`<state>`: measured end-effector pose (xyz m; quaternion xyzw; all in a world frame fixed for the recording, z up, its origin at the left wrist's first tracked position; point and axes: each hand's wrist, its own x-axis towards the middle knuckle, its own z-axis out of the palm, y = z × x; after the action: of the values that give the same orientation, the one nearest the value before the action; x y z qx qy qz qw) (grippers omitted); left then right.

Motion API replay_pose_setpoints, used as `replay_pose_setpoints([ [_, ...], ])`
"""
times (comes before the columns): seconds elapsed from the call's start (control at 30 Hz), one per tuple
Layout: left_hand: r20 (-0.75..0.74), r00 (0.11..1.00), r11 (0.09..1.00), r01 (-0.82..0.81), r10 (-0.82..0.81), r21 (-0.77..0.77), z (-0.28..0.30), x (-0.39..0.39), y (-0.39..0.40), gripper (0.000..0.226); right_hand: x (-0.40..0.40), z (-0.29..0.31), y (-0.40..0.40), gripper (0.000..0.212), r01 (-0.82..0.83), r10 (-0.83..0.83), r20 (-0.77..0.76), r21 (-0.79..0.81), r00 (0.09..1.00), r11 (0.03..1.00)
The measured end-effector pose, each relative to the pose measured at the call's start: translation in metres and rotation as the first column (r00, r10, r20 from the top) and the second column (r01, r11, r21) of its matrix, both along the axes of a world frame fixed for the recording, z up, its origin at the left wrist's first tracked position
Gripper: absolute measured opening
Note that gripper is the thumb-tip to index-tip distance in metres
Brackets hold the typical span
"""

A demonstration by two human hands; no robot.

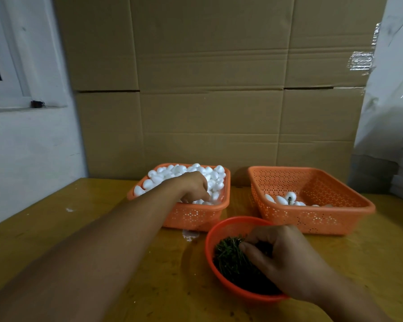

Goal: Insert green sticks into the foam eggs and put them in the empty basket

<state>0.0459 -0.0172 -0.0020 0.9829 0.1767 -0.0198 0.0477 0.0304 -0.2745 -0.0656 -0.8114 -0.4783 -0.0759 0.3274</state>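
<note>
Cardboard wall (209, 89) stands behind the yellow worktop (56, 228). Two orange baskets sit at its back edge, side by side, apart. Left basket (196, 217) is heaped with white foam eggs (172, 173). Right basket (316, 217) holds only a few eggs (286, 199) at its near-left corner; one shows a dark stub. Red bowl (209, 247) sits nearest, in front of the gap, full of green sticks (230, 256). Left hand (193, 185) reaches into the left basket, fingers curled down among the eggs; grip hidden, cannot tell if it has one. Right hand (286, 259) is in the bowl, fingers bent into the sticks; whether the grip holds a stick cannot be told.
</note>
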Motion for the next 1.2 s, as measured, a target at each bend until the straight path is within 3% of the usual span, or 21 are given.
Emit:
replay_pose_setpoints([
  [0.37,0.016,0.999,0.999,0.051,-0.051,0.008,-0.014,0.010,0.007,0.029,-0.001,0.001,0.000,0.014,0.018,-0.018,0.006,-0.006,1.000,1.000],
  [0.5,-0.050,0.997,0.998,0.066,-0.066,-0.010,-0.013,0.013,0.009,0.024,-0.001,0.001,0.000,0.014,0.024,-0.024,0.009,-0.022,1.000,0.999],
  [0.7,-0.104,0.995,0.992,0.016,-0.002,0.127,-0.014,0.017,0.009,0.032,-0.001,0.001,0.000,0.015,0.033,-0.032,0.013,-0.024,0.999,0.999],
  [0.93,-0.089,0.995,0.999,0.048,-0.047,0.009,-0.014,0.018,0.012,0.029,-0.001,0.000,0.000,0.016,0.026,-0.026,0.023,-0.022,0.999,0.999],
  [1.13,0.029,1.000,0.989,0.009,-0.005,-0.150,-0.015,0.013,0.012,0.022,-0.001,0.000,0.000,0.016,0.024,-0.023,0.019,-0.021,1.000,0.999],
  [1.2,0.084,0.996,0.992,-0.024,0.034,-0.121,-0.015,0.010,0.012,0.025,0.000,0.000,0.000,0.015,0.026,-0.026,0.022,-0.020,0.999,0.999],
])
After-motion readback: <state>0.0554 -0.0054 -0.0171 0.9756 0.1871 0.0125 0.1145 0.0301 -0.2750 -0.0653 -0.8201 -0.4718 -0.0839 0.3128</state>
